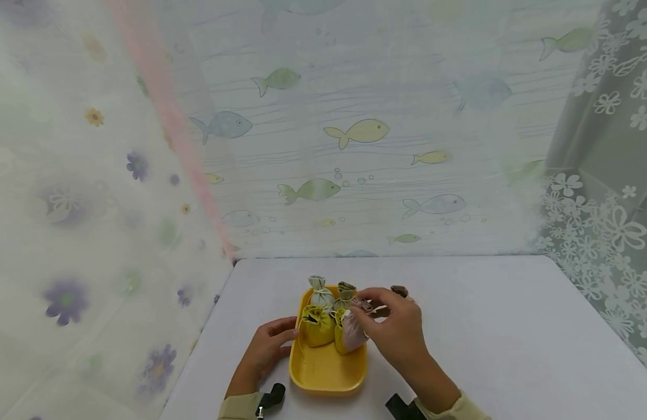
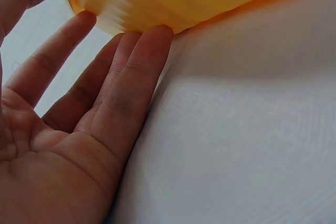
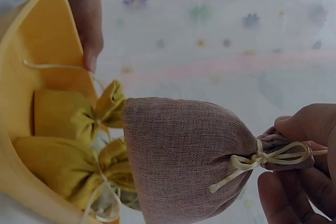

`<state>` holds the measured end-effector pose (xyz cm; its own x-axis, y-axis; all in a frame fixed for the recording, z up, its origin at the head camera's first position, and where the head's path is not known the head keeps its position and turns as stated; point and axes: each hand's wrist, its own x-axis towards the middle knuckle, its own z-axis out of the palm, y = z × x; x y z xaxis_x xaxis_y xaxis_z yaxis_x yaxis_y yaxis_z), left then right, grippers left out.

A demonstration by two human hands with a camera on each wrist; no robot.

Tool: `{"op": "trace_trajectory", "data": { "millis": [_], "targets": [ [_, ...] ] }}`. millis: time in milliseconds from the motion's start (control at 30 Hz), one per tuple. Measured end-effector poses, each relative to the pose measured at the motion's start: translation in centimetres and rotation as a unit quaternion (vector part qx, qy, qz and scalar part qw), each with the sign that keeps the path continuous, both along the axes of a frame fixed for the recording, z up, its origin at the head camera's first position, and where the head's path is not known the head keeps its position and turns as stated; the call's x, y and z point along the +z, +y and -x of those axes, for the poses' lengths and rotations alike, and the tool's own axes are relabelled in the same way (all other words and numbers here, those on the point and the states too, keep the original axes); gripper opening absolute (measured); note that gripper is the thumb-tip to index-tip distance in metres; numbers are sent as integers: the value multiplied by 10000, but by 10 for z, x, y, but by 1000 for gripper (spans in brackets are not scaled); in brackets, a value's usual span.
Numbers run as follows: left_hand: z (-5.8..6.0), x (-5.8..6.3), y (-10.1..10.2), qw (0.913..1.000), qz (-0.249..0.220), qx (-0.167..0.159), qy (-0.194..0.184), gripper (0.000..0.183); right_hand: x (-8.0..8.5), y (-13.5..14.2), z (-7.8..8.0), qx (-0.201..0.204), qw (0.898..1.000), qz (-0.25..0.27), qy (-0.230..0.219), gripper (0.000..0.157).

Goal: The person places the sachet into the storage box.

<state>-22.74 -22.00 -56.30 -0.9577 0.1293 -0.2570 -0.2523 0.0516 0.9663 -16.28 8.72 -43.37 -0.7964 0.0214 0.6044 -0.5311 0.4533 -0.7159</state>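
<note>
My right hand [image 1: 399, 324] pinches the gathered neck of a mauve-brown drawstring pouch [image 3: 189, 156], tied with a cream cord bow. The pouch hangs over the right side of a yellow tray [image 1: 327, 379]. My left hand [image 1: 268, 350] is at the tray's left side; in the left wrist view its extended fingertips [image 2: 152, 38] touch the outer wall. Inside the tray are two yellow pouches, one at the left [image 1: 318, 329] and one [image 1: 339, 338] partly behind the held pouch. Behind them stand a pale green pouch [image 1: 321, 294] and an olive pouch [image 1: 346, 294].
Beyond my right hand shows the top of a dark brown pouch [image 1: 399, 290], mostly hidden by the hand. The tray stands on a white table [image 1: 486, 350]. Fish-printed sheeting [image 1: 365, 175] hangs behind the table, and a flowered sheet [image 1: 92, 233] is at the left.
</note>
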Motion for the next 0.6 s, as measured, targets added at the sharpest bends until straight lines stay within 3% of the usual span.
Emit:
{"op": "trace_trajectory", "data": {
  "millis": [600],
  "targets": [
    [-1, -1, 0, 10000, 26, 11, 79, 65, -4, -38, -4, 1067, 9921, 351, -561, 23]
  ]
}}
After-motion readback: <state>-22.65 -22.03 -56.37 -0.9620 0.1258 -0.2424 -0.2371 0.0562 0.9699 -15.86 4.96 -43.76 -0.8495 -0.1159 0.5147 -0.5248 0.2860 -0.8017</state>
